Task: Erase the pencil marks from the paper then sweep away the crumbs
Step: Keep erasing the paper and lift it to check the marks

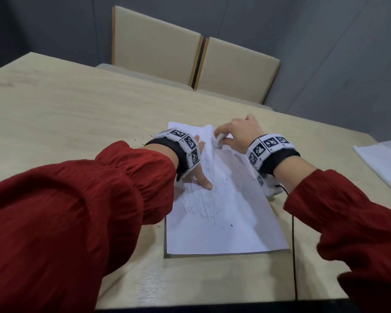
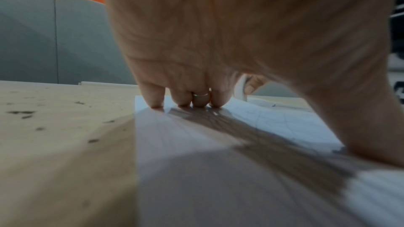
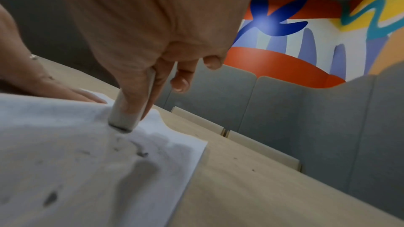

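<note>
A white sheet of paper [image 1: 224, 224] with grey pencil scribbles [image 1: 203, 204] lies on the wooden table [image 1: 66, 114]. My left hand [image 1: 196, 163] lies spread on the sheet's left part, fingertips [image 2: 156, 103] and thumb pressing it flat. My right hand [image 1: 237, 132] pinches a white eraser [image 1: 219, 140] between thumb and fingers and presses its end onto the paper near the far edge, where the sheet is rumpled. In the right wrist view the eraser [image 3: 126, 118] stands upright on the paper [image 3: 76, 170], with dark crumbs [image 3: 142, 154] lying just in front of it.
Dark eraser crumbs [image 2: 22, 112] are scattered on the table left of the sheet. Another white sheet [image 1: 386, 163] lies at the table's right edge. Two beige chairs [image 1: 190, 62] stand behind the far side. A thin black cable [image 1: 292, 233] runs along the paper's right side.
</note>
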